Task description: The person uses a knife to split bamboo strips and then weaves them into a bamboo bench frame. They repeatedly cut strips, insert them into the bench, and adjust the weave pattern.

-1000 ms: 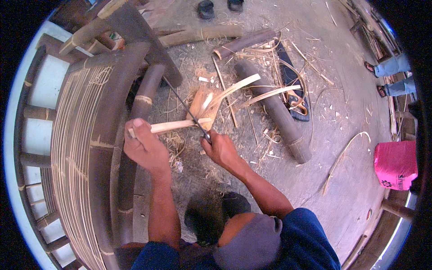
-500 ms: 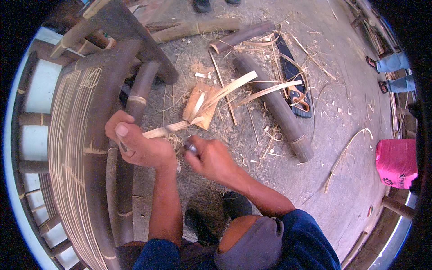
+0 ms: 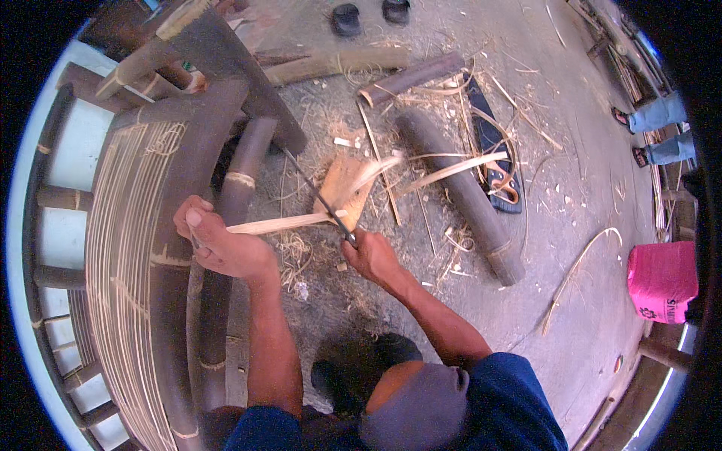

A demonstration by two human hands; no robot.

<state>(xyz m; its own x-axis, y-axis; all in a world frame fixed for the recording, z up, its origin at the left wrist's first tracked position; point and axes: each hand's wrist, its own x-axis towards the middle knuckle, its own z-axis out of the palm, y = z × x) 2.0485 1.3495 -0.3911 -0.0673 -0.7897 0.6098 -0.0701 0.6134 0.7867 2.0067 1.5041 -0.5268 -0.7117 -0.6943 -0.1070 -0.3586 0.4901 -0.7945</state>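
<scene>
My left hand (image 3: 226,244) is closed around one end of a pale split-bamboo strip (image 3: 278,223), which points rightward toward a wooden block (image 3: 331,180) on the floor. In my right hand (image 3: 374,255) is the handle of a knife. The dark, long knife blade (image 3: 314,190) slants up and left, passing over the strip close to its far end, above the block. Whether the edge touches the strip I cannot tell. A pale, blurred bamboo piece (image 3: 370,174) shows over the block's right side.
A dark bamboo pole (image 3: 459,199) lies right of the block, with a handsaw (image 3: 490,143) beyond it. Bamboo bench (image 3: 169,218) stands at my left. Shavings (image 3: 295,252) litter the floor. A pink bag (image 3: 662,278) and another person's legs (image 3: 662,116) are far right.
My right hand has moved away from my left and rightward with the knife, toward the strip's far end. My left hand keeps its hold, shifted slightly left. The loose piece over the block has shifted.
</scene>
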